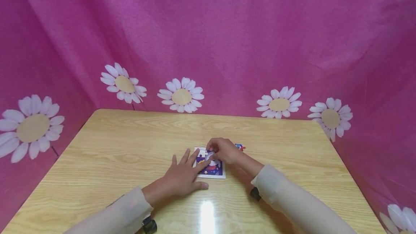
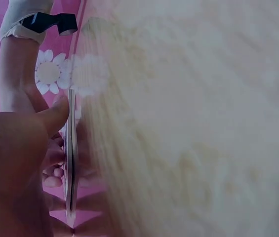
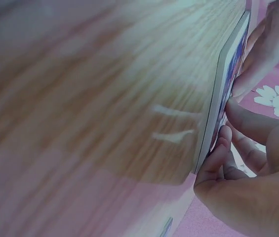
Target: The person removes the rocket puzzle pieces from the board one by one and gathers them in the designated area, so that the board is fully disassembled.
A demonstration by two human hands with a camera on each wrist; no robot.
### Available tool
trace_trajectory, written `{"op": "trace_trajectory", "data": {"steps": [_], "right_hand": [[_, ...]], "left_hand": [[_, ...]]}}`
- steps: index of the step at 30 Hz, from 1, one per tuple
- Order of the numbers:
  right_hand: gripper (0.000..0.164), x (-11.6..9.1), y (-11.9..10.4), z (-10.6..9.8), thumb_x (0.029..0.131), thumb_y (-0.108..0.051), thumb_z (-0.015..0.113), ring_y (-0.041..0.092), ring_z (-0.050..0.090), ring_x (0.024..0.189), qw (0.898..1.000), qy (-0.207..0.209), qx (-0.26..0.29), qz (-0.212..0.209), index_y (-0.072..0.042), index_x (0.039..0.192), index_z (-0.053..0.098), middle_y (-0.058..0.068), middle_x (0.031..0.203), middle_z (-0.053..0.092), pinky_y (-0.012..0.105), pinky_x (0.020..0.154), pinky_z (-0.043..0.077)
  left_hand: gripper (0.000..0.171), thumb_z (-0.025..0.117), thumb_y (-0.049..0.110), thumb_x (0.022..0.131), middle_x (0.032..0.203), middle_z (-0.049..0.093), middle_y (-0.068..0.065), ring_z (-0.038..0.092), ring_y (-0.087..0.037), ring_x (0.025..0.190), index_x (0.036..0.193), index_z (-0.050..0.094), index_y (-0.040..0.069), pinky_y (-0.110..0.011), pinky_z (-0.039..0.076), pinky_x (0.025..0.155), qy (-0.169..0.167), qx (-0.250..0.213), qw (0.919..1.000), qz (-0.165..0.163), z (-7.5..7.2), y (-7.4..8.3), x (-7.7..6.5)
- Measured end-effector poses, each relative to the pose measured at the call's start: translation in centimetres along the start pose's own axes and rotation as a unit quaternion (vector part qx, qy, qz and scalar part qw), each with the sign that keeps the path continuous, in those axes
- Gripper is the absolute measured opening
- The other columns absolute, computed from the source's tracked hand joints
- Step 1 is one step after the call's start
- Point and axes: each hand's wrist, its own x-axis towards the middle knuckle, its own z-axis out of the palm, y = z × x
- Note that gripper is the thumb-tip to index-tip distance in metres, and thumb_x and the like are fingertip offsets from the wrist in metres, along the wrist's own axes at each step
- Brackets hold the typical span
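A small jigsaw puzzle (image 1: 212, 172) in a white-edged tray lies flat on the table, showing a purple picture with stars and a pale rounded shape. Bare white shows at its upper left. My left hand (image 1: 183, 177) rests with fingers spread over the tray's left side, thumb out along the table. From the right, my right hand (image 1: 225, 151) bends its thumb and fingers down onto the upper part, pinching at a puzzle piece mostly hidden beneath them. In the right wrist view, the thumb (image 3: 250, 118) touches the picture surface, with curled fingers (image 3: 216, 160) at the tray's edge.
Just beyond the right hand lie loose colourful puzzle pieces (image 1: 239, 146), partly covered by it. The wooden table (image 1: 130, 140) runs back to a pink cloth (image 1: 227, 46) with daisies, which hangs behind and at both sides.
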Motion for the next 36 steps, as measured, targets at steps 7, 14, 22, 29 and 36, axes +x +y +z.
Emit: {"op": "trace_trajectory", "data": {"steps": [7, 14, 22, 29, 36], "right_hand": [[0.022, 0.0, -0.35, -0.18, 0.083, -0.001, 0.084, 0.012, 0.06, 0.084, 1.0, 0.001, -0.005, 0.003, -0.01, 0.099, 0.072, 0.0, 0.092, 0.07, 0.031, 0.082, 0.051], [0.022, -0.08, -0.56, -0.33, 0.082, -0.001, 0.084, 0.011, 0.059, 0.082, 1.0, 0.001, 0.001, -0.001, -0.01, 0.098, 0.072, 0.0, 0.09, 0.069, 0.029, 0.08, 0.051], [0.021, 0.2, -0.66, -0.49, 0.082, 0.003, 0.083, 0.012, 0.058, 0.08, 1.0, -0.006, 0.016, 0.011, -0.008, 0.097, 0.071, 0.001, 0.088, 0.068, 0.027, 0.075, 0.049], [0.02, 0.25, -0.57, -0.44, 0.085, 0.005, 0.079, 0.014, 0.058, 0.082, 0.999, -0.014, 0.028, 0.023, -0.007, 0.098, 0.069, 0.002, 0.09, 0.067, 0.027, 0.076, 0.05], [0.021, 0.26, -0.7, -0.44, 0.085, 0.007, 0.078, 0.013, 0.059, 0.083, 0.999, -0.019, 0.027, 0.026, -0.007, 0.098, 0.069, 0.002, 0.091, 0.066, 0.027, 0.076, 0.05]], "left_hand": [[0.084, 0.05, 0.077, 0.092, 0.174, 0.008, -0.013, 0.005, -0.044, 0.158, 0.164, 0.025, 0.041, -0.078, 0.012, 0.115, -0.029, 0.015, 0.9994, 0.001, -0.6, 0.0, -0.27], [0.085, 0.046, 0.079, 0.092, 0.174, 0.002, -0.012, 0.0, -0.043, 0.158, 0.164, 0.019, 0.043, -0.077, 0.011, 0.115, -0.05, 0.035, 0.9981, 0.001, -0.45, -0.15, -0.06], [0.083, 0.041, 0.079, 0.094, 0.174, 0.001, -0.011, -0.001, -0.043, 0.158, 0.164, 0.018, 0.043, -0.078, 0.011, 0.115, -0.059, 0.043, 0.9973, 0.002, -0.39, -0.32, 0.19], [0.081, 0.042, 0.077, 0.095, 0.174, 0.001, -0.012, 0.0, -0.043, 0.158, 0.164, 0.02, 0.041, -0.077, 0.012, 0.115, -0.062, 0.047, 0.997, 0.005, -0.57, -0.19, 0.11], [0.08, 0.042, 0.076, 0.096, 0.174, 0.003, -0.013, 0.002, -0.043, 0.158, 0.164, 0.021, 0.042, -0.077, 0.014, 0.115, -0.059, 0.047, 0.9971, 0.007, -0.45, -0.21, 0.13]]}}
